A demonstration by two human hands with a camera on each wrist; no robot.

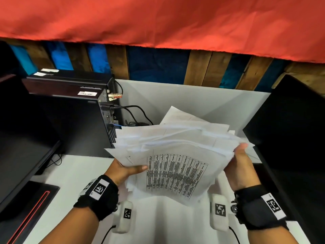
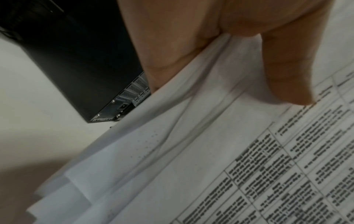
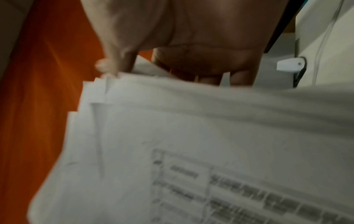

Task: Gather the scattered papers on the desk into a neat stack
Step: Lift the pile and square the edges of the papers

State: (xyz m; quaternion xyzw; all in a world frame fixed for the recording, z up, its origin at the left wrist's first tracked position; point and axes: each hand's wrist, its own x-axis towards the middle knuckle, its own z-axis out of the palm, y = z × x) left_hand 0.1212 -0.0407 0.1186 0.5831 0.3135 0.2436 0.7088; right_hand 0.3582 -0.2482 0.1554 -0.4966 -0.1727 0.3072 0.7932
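A thick, uneven bundle of white papers (image 1: 175, 155) is held up above the white desk (image 1: 73, 175), its edges fanned out and misaligned. The front sheet carries a printed table (image 1: 175, 175). My left hand (image 1: 126, 170) grips the bundle's left edge, thumb across the front sheet (image 2: 287, 84), fingers hidden behind. My right hand (image 1: 241, 166) grips the right edge, thumb on top, fingers tucked behind the sheets (image 3: 191, 121). The papers (image 2: 191, 151) fill most of both wrist views.
A black computer tower (image 1: 75, 103) with cables (image 1: 133, 110) stands at the back left. One black monitor (image 1: 22, 138) is at the left, another (image 1: 290, 129) at the right. A red cloth (image 1: 158, 20) hangs over a wood-and-blue wall behind.
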